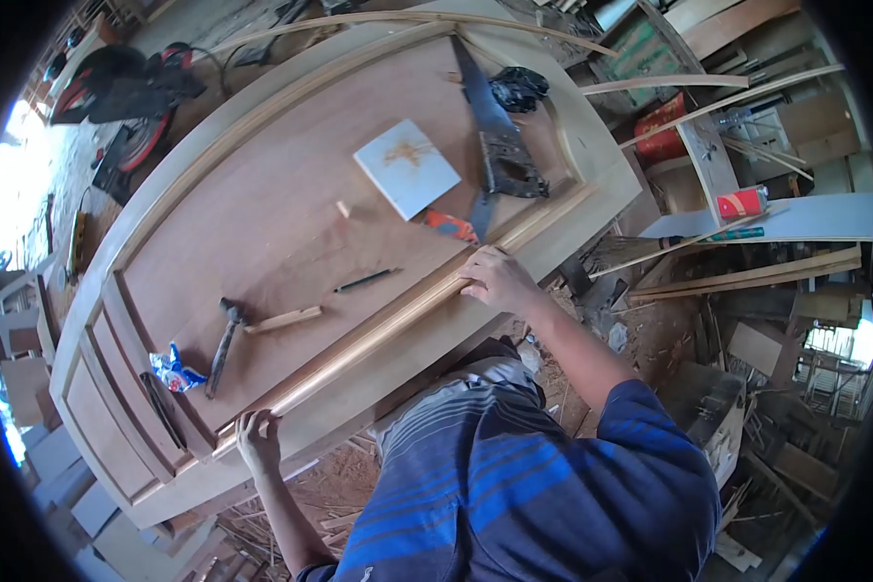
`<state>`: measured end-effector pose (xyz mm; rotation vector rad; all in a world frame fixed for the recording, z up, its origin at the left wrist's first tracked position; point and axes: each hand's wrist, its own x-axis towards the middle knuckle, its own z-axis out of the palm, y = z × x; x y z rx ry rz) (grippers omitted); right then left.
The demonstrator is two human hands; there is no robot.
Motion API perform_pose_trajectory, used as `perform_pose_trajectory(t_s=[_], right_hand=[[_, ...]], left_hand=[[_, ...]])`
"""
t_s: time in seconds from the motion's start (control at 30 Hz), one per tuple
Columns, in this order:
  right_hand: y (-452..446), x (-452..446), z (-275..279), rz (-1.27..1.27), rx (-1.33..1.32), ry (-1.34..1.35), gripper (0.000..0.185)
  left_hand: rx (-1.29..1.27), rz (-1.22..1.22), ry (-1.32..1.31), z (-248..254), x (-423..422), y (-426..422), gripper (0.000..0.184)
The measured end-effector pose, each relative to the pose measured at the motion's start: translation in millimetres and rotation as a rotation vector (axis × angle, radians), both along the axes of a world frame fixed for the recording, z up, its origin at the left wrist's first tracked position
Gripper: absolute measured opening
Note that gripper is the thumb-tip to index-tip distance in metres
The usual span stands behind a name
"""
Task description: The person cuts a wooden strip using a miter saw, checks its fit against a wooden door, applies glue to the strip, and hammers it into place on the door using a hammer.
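A large wooden panel (281, 238) with a raised frame lies in front of me. Along its near side runs a long, shiny wooden moulding strip (369, 339). My left hand (259, 442) is closed on the strip's left end, fingers curled over the edge. Farther right, my right hand (500, 279) grips the same strip with thumb and fingers. On the panel between them are a pencil (364, 280), a hammer (225, 347) and a small wood stick (283, 320). A blue and white packet (175, 371) sits near the hammer.
A handsaw (509, 160), a white square board (407, 170) and a black plastic bag (519, 88) rest on the panel's far right. A power saw (126, 87) stands at upper left. At right are thin wood strips (747, 272) and a red can (743, 203).
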<state>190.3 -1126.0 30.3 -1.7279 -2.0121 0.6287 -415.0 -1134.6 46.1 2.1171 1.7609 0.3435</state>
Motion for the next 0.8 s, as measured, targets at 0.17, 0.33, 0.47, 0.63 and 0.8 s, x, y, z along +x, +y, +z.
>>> perform_pose_trajectory(t_s=[0.17, 0.33, 0.47, 0.63, 0.8], right_hand=[[2, 56, -12, 0.016, 0.068, 0.073, 0.034], [-7, 144, 6, -0.301, 0.229, 0.028, 0.029], [-25, 251, -40, -0.984, 0.332, -0.08, 0.022], [-21, 280, -73, -1.095, 0.294, 0.231, 0.018], [-16, 275, -80, -1.128, 0.346, 0.189, 0.014]], left_hand=[[-0.133, 0.059, 0.148, 4, 11, 6, 0.025], [-0.267, 0.084, 0.236, 10, 18, 17, 0.027], [-0.308, 0.076, 0.324, 22, 41, 25, 0.025], [-0.348, 0.088, 0.335, 17, 46, 33, 0.024], [-0.435, 0.095, 0.442, 18, 51, 44, 0.023]])
